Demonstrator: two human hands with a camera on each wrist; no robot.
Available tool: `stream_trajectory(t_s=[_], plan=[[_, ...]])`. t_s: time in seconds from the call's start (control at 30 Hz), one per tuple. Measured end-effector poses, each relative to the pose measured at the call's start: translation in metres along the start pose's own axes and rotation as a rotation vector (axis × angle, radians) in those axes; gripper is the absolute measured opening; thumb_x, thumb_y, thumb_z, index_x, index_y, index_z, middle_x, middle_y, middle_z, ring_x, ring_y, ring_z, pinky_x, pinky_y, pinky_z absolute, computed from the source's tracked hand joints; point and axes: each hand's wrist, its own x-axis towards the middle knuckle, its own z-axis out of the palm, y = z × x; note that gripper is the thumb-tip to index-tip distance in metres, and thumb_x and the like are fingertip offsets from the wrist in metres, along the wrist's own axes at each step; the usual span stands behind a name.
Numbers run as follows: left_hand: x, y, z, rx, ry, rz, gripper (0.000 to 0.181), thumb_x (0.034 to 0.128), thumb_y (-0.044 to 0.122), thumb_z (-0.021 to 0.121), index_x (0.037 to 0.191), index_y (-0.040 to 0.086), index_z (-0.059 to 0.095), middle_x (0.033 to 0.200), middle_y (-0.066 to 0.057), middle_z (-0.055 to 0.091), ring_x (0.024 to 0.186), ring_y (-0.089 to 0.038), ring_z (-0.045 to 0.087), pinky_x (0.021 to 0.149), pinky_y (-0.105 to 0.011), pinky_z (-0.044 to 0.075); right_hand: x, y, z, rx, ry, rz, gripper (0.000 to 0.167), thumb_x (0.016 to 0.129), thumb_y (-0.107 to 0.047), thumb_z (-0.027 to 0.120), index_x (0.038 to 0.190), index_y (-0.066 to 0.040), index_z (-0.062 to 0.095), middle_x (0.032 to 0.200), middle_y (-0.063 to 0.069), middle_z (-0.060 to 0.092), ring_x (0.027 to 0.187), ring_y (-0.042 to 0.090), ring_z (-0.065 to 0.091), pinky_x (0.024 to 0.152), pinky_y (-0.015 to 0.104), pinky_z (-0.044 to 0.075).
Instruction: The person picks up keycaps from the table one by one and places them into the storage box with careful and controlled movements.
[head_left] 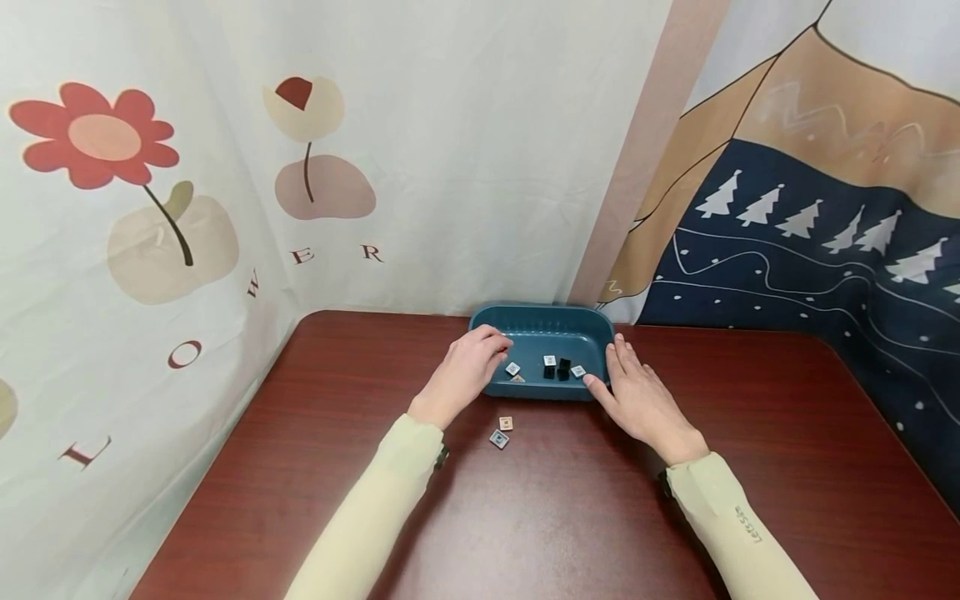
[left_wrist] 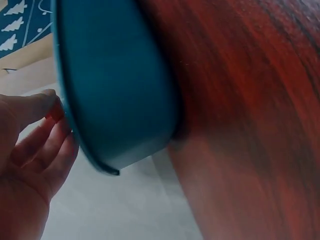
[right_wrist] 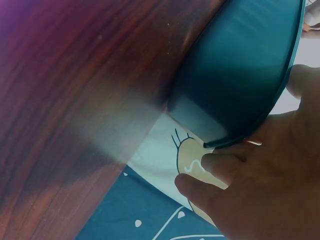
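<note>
A dark teal plastic bin (head_left: 540,318) stands at the table's back edge. Above its left end, my left hand (head_left: 472,362) pinches a small red piece (left_wrist: 56,111) between thumb and fingertips; its exact kind is too small to tell. My right hand (head_left: 641,392) rests against the bin's right end, fingers fairly straight along the rim and thumb at the front corner. Inside lie several small square pieces: a white one (head_left: 512,368) at left, a white-topped one (head_left: 549,362) and a black one (head_left: 564,369) near the middle, and another white one (head_left: 578,371) near my right thumb.
On the reddish-brown table (head_left: 600,517), a cream square piece (head_left: 506,423) and a grey square piece (head_left: 498,438) lie in front of the bin. A printed cloth (head_left: 465,150) hangs behind the table and along its left side.
</note>
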Motion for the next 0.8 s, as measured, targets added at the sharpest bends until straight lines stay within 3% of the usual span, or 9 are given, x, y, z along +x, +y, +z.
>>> stream_trajectory(t_s=[0.2,0.53,0.8], plan=[[0.004,-0.005,0.010,-0.010,-0.026,-0.082,0.020,0.0949,0.004,0.075,0.115,0.001,0.076,0.111,-0.010,0.068,0.101,-0.025,0.068,0.090,-0.036,0.057,0.000,0.000,0.001,-0.001,0.002,-0.002,0.088,0.108,-0.058,0.038,0.159,0.012,0.021,0.169,0.027,0.008,0.156,0.044,0.014,0.119,0.064,0.021],[0.011,-0.006,0.016,0.033,-0.086,-0.179,0.021,0.0961,0.007,0.074,0.116,0.001,0.077,0.112,-0.012,0.068,0.102,-0.025,0.068,0.090,-0.035,0.058,0.000,0.000,0.001,-0.004,0.003,-0.008,0.087,0.108,-0.057,0.039,0.158,0.013,0.022,0.169,0.027,0.008,0.155,0.045,0.014,0.119,0.064,0.022],[0.014,-0.007,0.021,0.048,-0.080,-0.177,0.019,0.0964,0.006,0.073,0.115,0.001,0.077,0.111,-0.012,0.068,0.101,-0.025,0.068,0.088,-0.034,0.058,0.001,-0.001,0.000,-0.006,0.002,-0.005,0.086,0.109,-0.055,0.039,0.158,0.013,0.022,0.169,0.027,0.009,0.155,0.045,0.015,0.119,0.064,0.022]])
